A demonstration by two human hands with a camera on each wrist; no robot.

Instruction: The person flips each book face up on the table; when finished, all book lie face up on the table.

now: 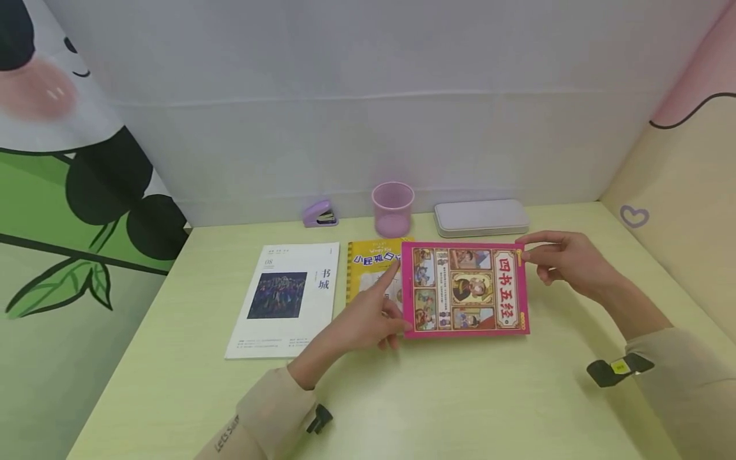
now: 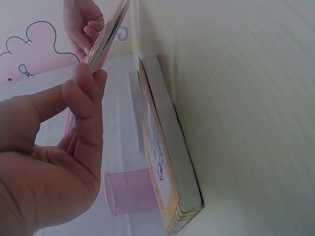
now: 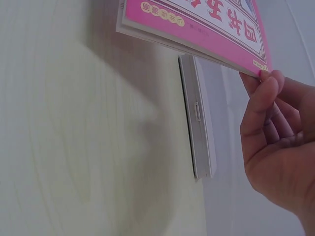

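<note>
A pink comic-style book (image 1: 503,287) with cartoon panels on its cover is held above the table, turned sideways. My left hand (image 1: 368,318) pinches its lower left corner between thumb and fingers, the index finger stretched along the left edge. At the upper right corner my right hand (image 1: 566,259) pinches the cover and pages; the right wrist view shows thumb and fingertip on the corner. Beneath the pink book's left side lies a thick yellow spiral-bound book (image 1: 359,252), partly hidden by it. A gap between the two shows in the left wrist view.
To the left, a white magazine (image 1: 313,306) lies flat. Along the back wall stand a purple stapler (image 1: 318,214), a pink mesh cup (image 1: 393,211) and a pale flat case (image 1: 483,217). A painted wall panel (image 1: 678,166) rises at the right of the table (image 1: 402,402).
</note>
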